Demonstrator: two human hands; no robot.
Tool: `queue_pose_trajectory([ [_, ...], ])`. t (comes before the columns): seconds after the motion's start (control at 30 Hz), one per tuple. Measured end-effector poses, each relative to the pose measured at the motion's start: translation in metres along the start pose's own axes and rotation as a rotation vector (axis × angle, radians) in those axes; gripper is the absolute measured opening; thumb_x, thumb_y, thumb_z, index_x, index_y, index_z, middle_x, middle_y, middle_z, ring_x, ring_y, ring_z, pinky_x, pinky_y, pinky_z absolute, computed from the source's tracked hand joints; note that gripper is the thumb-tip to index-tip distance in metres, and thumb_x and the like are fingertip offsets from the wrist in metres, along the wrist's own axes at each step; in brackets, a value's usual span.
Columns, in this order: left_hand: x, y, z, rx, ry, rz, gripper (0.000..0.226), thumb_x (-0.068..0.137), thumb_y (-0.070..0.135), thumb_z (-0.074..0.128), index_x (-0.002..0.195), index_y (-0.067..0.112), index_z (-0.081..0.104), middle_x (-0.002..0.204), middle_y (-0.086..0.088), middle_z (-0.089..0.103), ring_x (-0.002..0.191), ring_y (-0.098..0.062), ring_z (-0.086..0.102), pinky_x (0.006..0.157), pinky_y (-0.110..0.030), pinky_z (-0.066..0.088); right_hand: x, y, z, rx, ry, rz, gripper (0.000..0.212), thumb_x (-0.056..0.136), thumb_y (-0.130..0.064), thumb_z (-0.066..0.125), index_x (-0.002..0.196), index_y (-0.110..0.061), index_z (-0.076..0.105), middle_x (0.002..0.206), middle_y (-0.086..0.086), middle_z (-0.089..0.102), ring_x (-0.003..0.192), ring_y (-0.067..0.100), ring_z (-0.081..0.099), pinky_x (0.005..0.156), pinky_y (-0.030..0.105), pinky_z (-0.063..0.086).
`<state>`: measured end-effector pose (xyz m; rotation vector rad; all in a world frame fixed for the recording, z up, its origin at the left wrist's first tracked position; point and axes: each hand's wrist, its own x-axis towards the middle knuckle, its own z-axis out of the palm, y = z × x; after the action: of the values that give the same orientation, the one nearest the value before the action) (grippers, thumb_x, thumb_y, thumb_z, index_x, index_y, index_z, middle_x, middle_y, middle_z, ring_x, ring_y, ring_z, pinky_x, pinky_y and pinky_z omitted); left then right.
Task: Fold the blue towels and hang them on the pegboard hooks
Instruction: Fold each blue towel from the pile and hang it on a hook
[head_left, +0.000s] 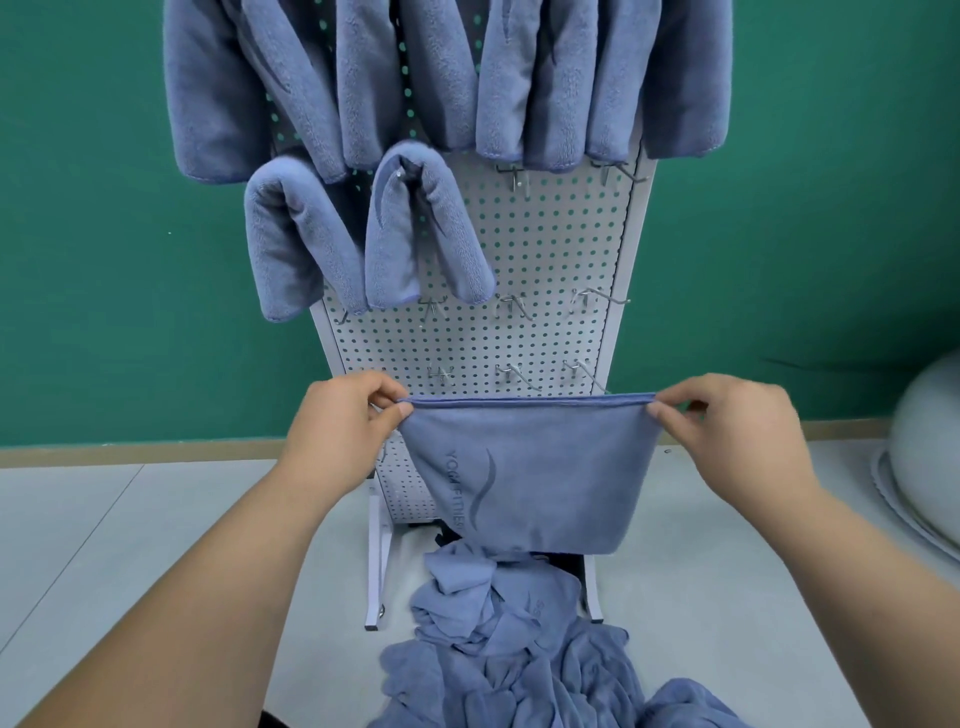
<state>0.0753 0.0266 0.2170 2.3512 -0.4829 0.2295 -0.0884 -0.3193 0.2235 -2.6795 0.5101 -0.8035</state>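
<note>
Head view shows left hand and right hand each pinching a top corner of the blue towel (soft, light, limp) before the pegboard, near the floor pile.

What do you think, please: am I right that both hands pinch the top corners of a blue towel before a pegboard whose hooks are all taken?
Not all taken: the head view shows several hooks bare on the pegboard. The left hand and right hand do pinch the top corners of the blue towel.
</note>
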Motion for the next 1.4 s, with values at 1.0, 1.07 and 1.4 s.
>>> queue_pose_trajectory([
  [1.0,-0.005,0.046,-0.001,-1.033,0.082,-0.292,0.016,0.103,0.024,0.067,0.089,0.019,0.073,0.086,-0.001,0.073,0.076,-0.013,0.064,0.075,-0.034,0.053,0.005,-0.014,-0.023,1.126,0.039,0.403,0.017,0.100,-0.035,0.071,0.104,-0.019,0.076,0.101,0.003,0.076,0.090,0.017,0.066,0.081,0.041,0.051],
  [1.07,-0.007,0.047,0.003,-1.040,0.090,-0.365,0.016,0.102,0.025,0.069,0.087,0.019,0.073,0.086,-0.001,0.073,0.076,-0.014,0.064,0.073,-0.033,0.052,0.004,-0.015,-0.022,1.191,0.018,0.445,0.019,0.098,-0.036,0.074,0.102,-0.018,0.078,0.107,0.007,0.077,0.093,0.020,0.066,0.082,0.044,0.048],
  [1.4,-0.035,0.064,0.043,-0.809,-0.020,-0.445,0.010,0.094,0.020,0.078,0.096,0.013,0.073,0.089,-0.007,0.079,0.076,-0.017,0.070,0.083,-0.046,0.063,-0.022,-0.050,0.008,1.117,-0.166,0.546,0.013,0.099,-0.023,0.074,0.099,-0.012,0.081,0.098,0.006,0.081,0.086,0.017,0.074,0.080,0.039,0.061],
])
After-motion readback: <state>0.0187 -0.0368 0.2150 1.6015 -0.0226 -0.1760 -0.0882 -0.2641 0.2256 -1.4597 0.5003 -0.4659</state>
